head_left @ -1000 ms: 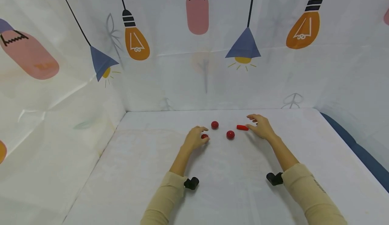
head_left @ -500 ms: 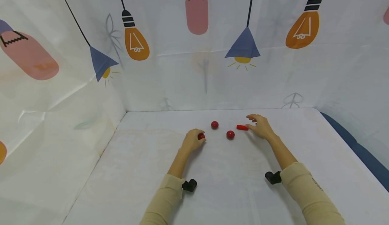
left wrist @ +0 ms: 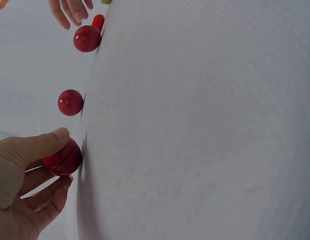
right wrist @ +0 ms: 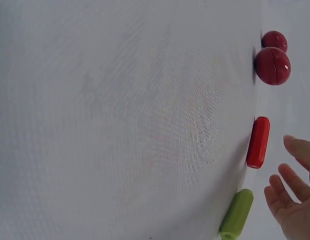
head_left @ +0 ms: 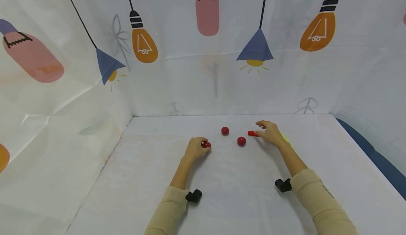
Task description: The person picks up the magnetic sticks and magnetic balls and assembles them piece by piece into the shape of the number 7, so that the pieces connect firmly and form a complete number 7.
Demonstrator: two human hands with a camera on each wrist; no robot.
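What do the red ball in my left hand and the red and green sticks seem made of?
The red ball in your left hand: smooth, shiny, perhaps painted wood or hard plastic; a dark line crosses its even colour. The red stick and green stick: smooth, low sheen, likely plastic or painted wood, judging by flat facets and uniform colour; either fits.

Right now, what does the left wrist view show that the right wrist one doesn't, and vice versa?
Only the left wrist view: the left hand gripping a red ball. Only the right wrist view: most of the green piece; the other catches just its edge. Both: two more red balls, the red piece and part of the right hand.
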